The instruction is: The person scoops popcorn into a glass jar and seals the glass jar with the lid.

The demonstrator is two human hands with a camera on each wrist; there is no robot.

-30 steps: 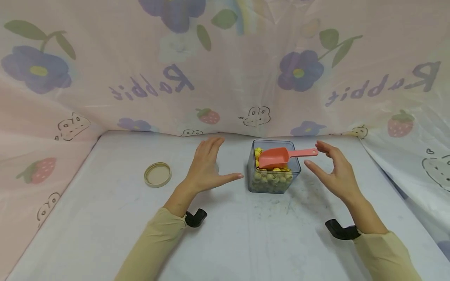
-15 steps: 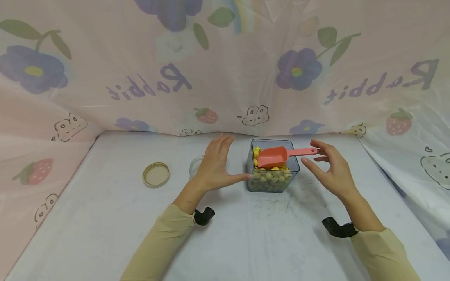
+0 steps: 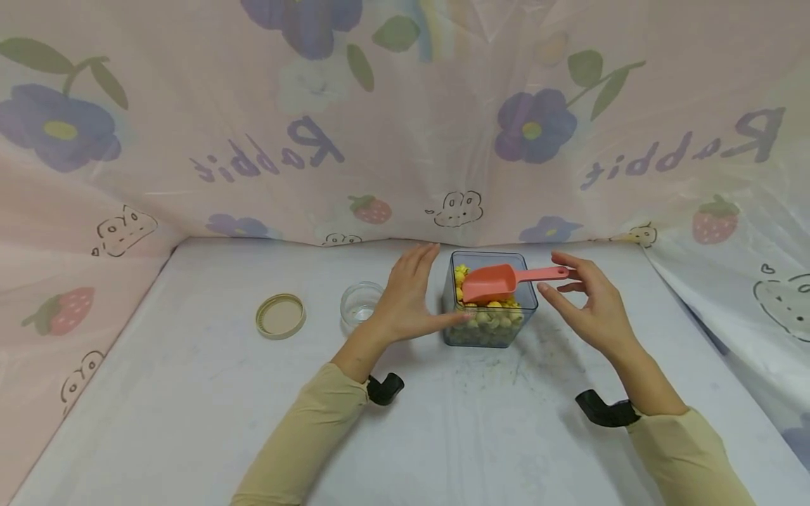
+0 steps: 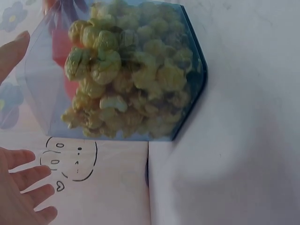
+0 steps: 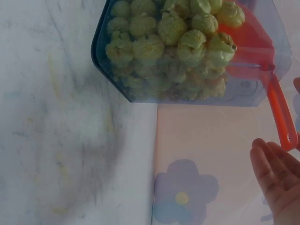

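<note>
Popcorn point(image 5: 191, 44) in clear square tub point(image 3: 496, 258), coral scoop point(image 3: 491, 284) atop, left hand point(image 3: 410, 301) spread at nine o'clock, right hand point(image 3: 596, 309) unclenched at three

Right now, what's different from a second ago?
The left hand moved right, to the popcorn box, so more of the glass jar shows. The right hand crept slightly left, toward the handle of the scoop. Nothing was plainly grabbed or let go. Box, scoop and round lid stayed put.
</note>
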